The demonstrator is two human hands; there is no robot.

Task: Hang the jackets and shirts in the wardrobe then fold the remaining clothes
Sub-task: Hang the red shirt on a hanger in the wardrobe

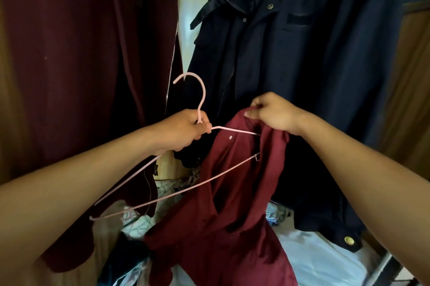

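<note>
Left hand [186, 130] clenches thin pink wire hanger [204, 162] at its neck; right hand [271, 111] pinches maroon button shirt [232, 192] collar. Thread far arm fully into shoulder first.

Two hanging garments up behind everything: zip jacket [88, 57] on the left, buttoned jacket [302, 76] on the right, a narrow gap between them. In front of that gap, a hanger [201, 97] in the left hand [183, 132], hook pointing up, frame slanting down toward the lower left. Just right of it, a shirt [232, 192] pinched at the top edge by the right hand [272, 112], one hanger arm tucked inside the shirt's collar, rest of the shirt drooping down. Underneath, a heap of loose clothes [172, 188] lying on a bed [325, 260], below both jackets.
</note>
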